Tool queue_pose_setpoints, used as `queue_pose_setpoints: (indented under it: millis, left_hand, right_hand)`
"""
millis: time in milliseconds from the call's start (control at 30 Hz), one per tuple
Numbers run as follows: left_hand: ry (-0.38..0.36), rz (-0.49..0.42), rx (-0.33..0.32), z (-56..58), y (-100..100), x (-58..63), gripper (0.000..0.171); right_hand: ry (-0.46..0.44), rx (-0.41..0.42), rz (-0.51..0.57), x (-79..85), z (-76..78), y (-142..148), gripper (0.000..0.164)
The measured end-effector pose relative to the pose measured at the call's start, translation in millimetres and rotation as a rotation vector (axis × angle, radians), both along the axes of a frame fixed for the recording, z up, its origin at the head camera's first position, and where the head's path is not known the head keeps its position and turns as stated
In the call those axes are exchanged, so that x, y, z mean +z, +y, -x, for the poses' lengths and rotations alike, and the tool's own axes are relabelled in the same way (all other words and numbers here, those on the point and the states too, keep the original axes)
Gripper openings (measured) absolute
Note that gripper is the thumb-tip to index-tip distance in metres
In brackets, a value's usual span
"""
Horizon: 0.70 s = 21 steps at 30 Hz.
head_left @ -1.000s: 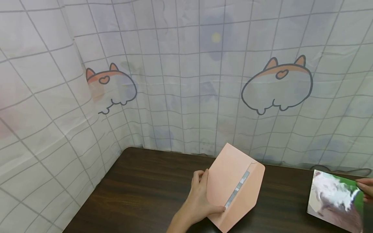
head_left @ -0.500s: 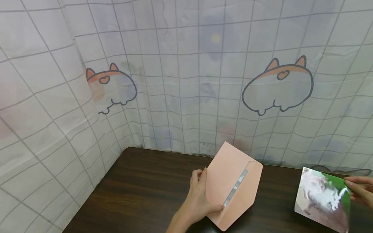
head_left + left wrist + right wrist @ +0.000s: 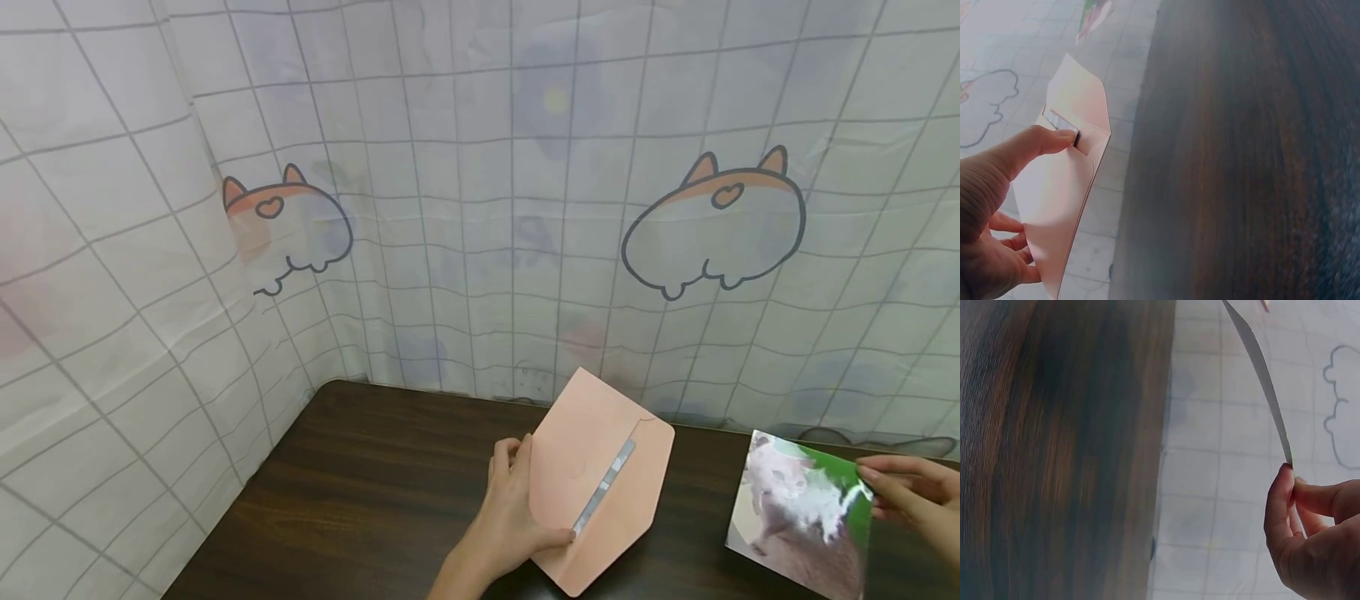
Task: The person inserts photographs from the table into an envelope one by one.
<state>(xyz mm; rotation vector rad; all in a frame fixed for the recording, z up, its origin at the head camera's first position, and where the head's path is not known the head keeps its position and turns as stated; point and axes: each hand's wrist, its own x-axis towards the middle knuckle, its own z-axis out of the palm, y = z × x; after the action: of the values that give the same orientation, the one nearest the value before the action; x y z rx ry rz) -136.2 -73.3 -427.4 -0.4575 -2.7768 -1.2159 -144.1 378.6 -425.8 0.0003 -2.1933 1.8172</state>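
My left hand (image 3: pixel 502 517) holds a pale pink envelope (image 3: pixel 573 442) with its flap (image 3: pixel 633 492) open, thumb on the front and fingers behind. Along the envelope's opening shows a narrow grey-and-white strip (image 3: pixel 604 487), the edge of something inside. In the left wrist view the thumb presses right at this opening. Off to the right, my right hand (image 3: pixel 918 492) pinches a glossy picture card (image 3: pixel 802 517) by its upper right corner. A whitish animal-like picture with green behind it covers the card. From the right wrist, the card (image 3: pixel 1266 381) appears nearly edge-on, slightly bowed, between thumb and fingers.
Under both hands lies a dark wood-grain table (image 3: pixel 360 483). A white grid-patterned cloth (image 3: pixel 480 208) with corgi drawings hangs behind it and along the left side. A dark cable (image 3: pixel 892 438) runs along the back edge at the right.
My right hand has moved left with the picture card, closer to the envelope. The left hand and the envelope have shifted only slightly left.
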Motion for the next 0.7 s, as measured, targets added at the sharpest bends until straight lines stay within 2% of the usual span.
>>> queue_pose_setpoints:
  millis: [67, 133, 267, 467, 700]
  left_hand:
    - [-0.002, 0.007, -0.001, 0.0, 0, 0.1, 0.118]
    - [-0.002, 0.012, -0.002, 0.1, 0, 0.1, 0.118]
    - [-0.001, 0.019, 0.001, 0.2, -1, 0.5, 0.117]
    - [-0.019, 0.016, 0.007, 1.2, 0, 0.5, 0.117]
    - [-0.032, 0.018, 0.016, -0.7, 1, 2.1, 0.118]
  right_hand:
    - [0.010, 0.019, 0.052, 5.2, -3.2, -9, 0.050]
    - [0.014, 0.023, 0.049, 9.1, -5.2, -16, 0.052]
    - [-0.029, 0.001, -0.059, 17.1, -7.4, -28, 0.056]
    - [-0.068, 0.018, -0.060, 25.3, -10.3, -41, 0.049]
    - [-0.164, -0.023, -0.200, 31.6, -15.1, -55, 0.040]
